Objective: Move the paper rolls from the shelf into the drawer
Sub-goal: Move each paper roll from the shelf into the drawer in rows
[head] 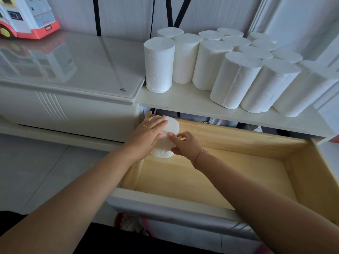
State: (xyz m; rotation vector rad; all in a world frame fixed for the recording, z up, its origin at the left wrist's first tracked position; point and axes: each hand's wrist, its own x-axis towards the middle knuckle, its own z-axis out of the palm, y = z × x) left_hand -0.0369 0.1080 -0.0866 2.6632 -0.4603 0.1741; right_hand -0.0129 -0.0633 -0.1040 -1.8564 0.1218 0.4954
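Held one paper roll (172,126) upright in the far left corner of the drawer (302,162), close against its wooden walls, likely to start a neat row and save room. Steadied it with the left hand (150,132), fingers straight and laid flat over its top edge, gripping nothing. Pinched its near side with the right hand (185,143), forefinger and thumb curled round it, probably to nudge it square. Had many more rolls (236,79) standing packed on the shelf (183,101) just above, handy for the next pick.
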